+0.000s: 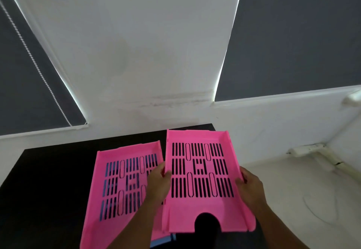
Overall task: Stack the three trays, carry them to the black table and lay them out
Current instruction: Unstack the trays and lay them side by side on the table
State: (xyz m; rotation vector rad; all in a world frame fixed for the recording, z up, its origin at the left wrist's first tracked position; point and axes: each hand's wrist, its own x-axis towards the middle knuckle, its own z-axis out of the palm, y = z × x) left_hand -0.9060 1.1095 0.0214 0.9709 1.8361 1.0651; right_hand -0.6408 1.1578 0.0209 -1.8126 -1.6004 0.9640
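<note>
Fingers of both hands grip right pink tray (201,180) sides; no writing legible.

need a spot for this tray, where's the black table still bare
Bare: the wide strip of table left of the left tray, and a narrow band behind it. Crowded: the right side, where both hands hold the right tray to the table's edge.
</note>
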